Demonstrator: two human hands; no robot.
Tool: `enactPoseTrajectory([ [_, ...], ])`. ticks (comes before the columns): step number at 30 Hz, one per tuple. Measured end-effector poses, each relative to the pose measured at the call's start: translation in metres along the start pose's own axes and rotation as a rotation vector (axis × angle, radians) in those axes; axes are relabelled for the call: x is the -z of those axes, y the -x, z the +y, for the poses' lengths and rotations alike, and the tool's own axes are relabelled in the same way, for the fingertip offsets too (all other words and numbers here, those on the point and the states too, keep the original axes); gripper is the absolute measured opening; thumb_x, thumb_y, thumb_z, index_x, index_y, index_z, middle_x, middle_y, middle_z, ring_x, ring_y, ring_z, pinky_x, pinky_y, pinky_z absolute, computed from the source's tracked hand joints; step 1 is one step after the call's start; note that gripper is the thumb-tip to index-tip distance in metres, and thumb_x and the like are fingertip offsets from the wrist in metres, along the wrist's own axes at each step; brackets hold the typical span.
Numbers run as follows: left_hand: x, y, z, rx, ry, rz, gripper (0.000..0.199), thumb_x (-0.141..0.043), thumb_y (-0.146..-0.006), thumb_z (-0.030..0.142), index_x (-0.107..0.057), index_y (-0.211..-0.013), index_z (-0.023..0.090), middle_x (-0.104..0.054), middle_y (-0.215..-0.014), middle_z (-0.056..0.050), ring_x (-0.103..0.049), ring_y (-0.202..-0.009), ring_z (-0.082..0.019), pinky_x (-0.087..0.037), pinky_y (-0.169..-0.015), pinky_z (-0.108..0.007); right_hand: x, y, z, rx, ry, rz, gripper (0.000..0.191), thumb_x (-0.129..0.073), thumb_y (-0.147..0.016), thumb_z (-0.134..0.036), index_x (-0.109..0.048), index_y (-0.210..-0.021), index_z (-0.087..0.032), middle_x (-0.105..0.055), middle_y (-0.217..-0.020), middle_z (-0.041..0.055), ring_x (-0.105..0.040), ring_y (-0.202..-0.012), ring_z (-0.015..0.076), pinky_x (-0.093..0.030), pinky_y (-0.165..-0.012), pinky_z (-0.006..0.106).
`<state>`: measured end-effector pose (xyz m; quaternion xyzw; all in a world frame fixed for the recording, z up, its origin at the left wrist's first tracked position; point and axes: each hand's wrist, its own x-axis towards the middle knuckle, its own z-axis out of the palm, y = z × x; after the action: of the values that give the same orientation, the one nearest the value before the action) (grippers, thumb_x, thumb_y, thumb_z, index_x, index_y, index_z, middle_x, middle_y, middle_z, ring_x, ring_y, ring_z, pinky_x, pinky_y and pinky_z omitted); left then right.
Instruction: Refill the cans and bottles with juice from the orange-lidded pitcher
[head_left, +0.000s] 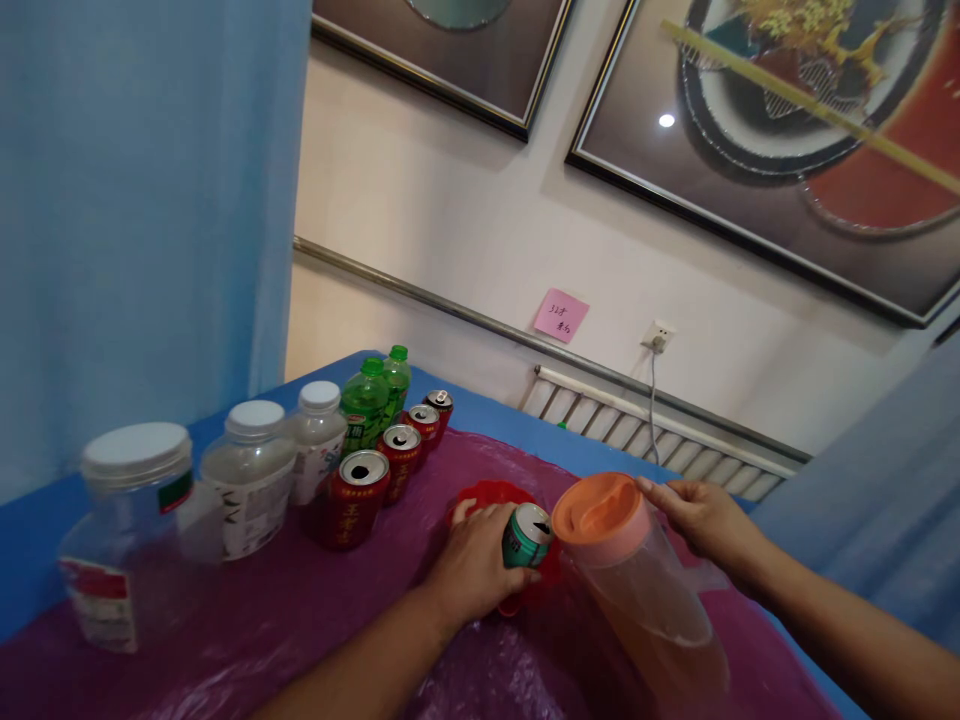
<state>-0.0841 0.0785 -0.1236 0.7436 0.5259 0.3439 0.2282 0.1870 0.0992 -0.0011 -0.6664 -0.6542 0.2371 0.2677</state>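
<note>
My left hand point(480, 555) is wrapped round a green drink can point(523, 540) with an opened top. The can is held over a red plastic basin point(499, 492), partly hidden behind the hand. My right hand point(701, 520) grips a clear plastic pitcher point(652, 610) by its handle, with the thumb at the lid's edge. The pitcher has an orange lid point(600, 508) and holds brownish liquid. It leans toward the can, and the lid is close beside the can's top; whether they touch I cannot tell.
Red cans point(360, 500) stand in a row left of the basin, with green bottles point(366, 405) and white-lidded jars point(139, 540) beyond. A purple plastic sheet point(255, 620) covers the blue table point(480, 400). A radiator point(600, 415) and a plugged-in socket point(660, 335) are behind.
</note>
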Motion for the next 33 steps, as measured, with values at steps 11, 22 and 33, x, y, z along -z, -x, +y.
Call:
enactPoseTrajectory([
  [11, 0.0017, -0.0003, 0.0008, 0.005, 0.004, -0.009, 0.059, -0.087, -0.063, 0.04, -0.063, -0.115, 0.028, -0.071, -0.117, -0.002, -0.061, -0.116, -0.031, -0.021, -0.117, -0.053, -0.0011, -0.0005, 0.0029, -0.016, 0.002, 0.003, 0.062, -0.055, -0.076, -0.078, -0.029, -0.056, -0.026, -0.026, -0.05, -0.0071, -0.024, -0.046, 0.0097, -0.022, -0.045, 0.026],
  [22, 0.0017, 0.0007, 0.0021, 0.005, 0.007, -0.012, 0.058, -0.087, -0.064, 0.041, -0.063, -0.115, 0.027, -0.071, -0.119, -0.003, -0.061, -0.117, -0.03, -0.021, -0.117, -0.054, -0.0008, 0.0009, 0.0008, -0.032, -0.021, -0.007, 0.061, -0.058, -0.075, -0.076, -0.03, -0.057, -0.025, -0.027, -0.051, -0.0074, -0.025, -0.047, 0.0093, -0.023, -0.045, 0.026],
  [33, -0.0017, 0.0, -0.0018, -0.004, 0.019, -0.005, 0.059, -0.088, -0.063, 0.041, -0.063, -0.115, 0.028, -0.071, -0.117, -0.002, -0.061, -0.115, -0.029, -0.021, -0.116, -0.053, -0.0012, 0.0002, 0.002, -0.022, -0.013, 0.013, 0.062, -0.059, -0.075, -0.076, -0.029, -0.057, -0.026, -0.026, -0.05, -0.0078, -0.024, -0.046, 0.0089, -0.021, -0.045, 0.025],
])
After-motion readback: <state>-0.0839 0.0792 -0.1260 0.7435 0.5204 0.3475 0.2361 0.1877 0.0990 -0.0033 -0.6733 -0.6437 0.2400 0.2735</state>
